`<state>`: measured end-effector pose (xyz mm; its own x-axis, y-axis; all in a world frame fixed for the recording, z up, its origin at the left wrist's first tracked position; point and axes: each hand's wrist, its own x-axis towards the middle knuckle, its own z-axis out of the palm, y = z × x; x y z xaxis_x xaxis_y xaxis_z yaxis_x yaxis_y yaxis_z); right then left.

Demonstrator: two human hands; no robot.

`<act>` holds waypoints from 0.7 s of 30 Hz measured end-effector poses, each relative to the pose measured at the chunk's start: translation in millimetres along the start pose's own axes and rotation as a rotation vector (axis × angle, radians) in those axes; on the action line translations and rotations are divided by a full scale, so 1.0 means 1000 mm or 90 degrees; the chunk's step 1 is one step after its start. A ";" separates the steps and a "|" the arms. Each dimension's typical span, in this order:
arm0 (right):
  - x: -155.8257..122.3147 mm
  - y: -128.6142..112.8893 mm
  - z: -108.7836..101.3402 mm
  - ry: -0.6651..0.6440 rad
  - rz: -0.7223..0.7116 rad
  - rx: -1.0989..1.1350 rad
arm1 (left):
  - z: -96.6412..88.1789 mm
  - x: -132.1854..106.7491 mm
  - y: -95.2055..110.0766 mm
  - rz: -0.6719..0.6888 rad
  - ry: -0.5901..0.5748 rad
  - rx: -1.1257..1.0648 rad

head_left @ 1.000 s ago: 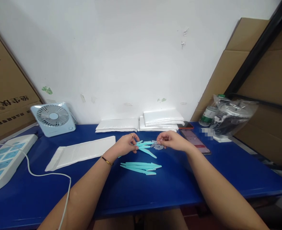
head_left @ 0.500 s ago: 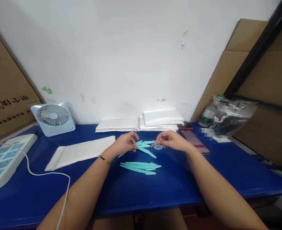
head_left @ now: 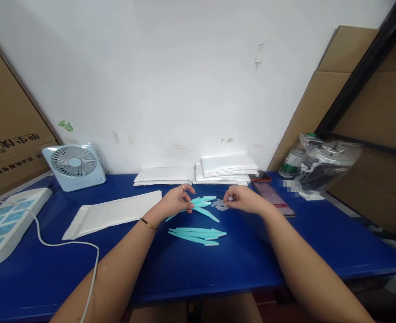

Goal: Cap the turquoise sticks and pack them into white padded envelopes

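My left hand (head_left: 179, 200) is closed, thumb and fingers pinching the handle of a teal eyebrow razor (head_left: 209, 198) whose head points right. Other teal razors (head_left: 207, 214) fan out under and beside that hand. Nearer the table's front edge lies a separate bunch of several teal razors (head_left: 194, 232). To the right, my right hand (head_left: 241, 197) is closed in a pinch beside a small pile of clear blade covers (head_left: 219, 205). A pale bit, which looks like one such cover, shows at its fingertips; the fingers partly hide it.
A white padded mailer (head_left: 113, 213) lies left on the blue table (head_left: 245, 269). More mailers (head_left: 228, 165) are stacked against the wall. A fan (head_left: 75, 166), a power strip (head_left: 9, 224) with a trailing cable, a phone (head_left: 274, 199) and a bottle (head_left: 291, 161) stand or lie around.
My right hand has shifted slightly right, away from the held razor's head, leaving a gap between them. More of the clear pile shows. My left hand stays nearly in place.
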<state>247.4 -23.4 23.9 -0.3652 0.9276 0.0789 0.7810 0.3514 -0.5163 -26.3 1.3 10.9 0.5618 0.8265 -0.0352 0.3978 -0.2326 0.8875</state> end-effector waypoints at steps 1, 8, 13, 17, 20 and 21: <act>0.000 0.003 0.000 -0.021 0.001 -0.033 | -0.001 0.000 -0.001 0.001 0.001 0.000; 0.001 -0.001 0.009 -0.109 0.002 -0.028 | -0.002 0.000 -0.002 0.001 0.008 0.014; 0.000 -0.005 0.009 -0.077 -0.024 0.067 | -0.002 -0.001 0.002 -0.005 0.025 0.021; 0.001 -0.005 0.005 -0.066 -0.004 0.264 | -0.002 -0.001 0.004 -0.017 0.029 0.004; 0.003 -0.006 0.006 -0.081 -0.001 0.332 | -0.001 0.000 0.005 -0.016 0.029 -0.004; 0.003 -0.007 0.007 -0.086 0.001 0.348 | -0.001 0.000 0.005 -0.014 0.027 -0.007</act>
<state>237.7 -23.8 21.6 -0.4536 0.8911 -0.0130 0.4189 0.2003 -0.8857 -25.3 0.3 15.4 0.5212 0.8527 -0.0349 0.4020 -0.2092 0.8914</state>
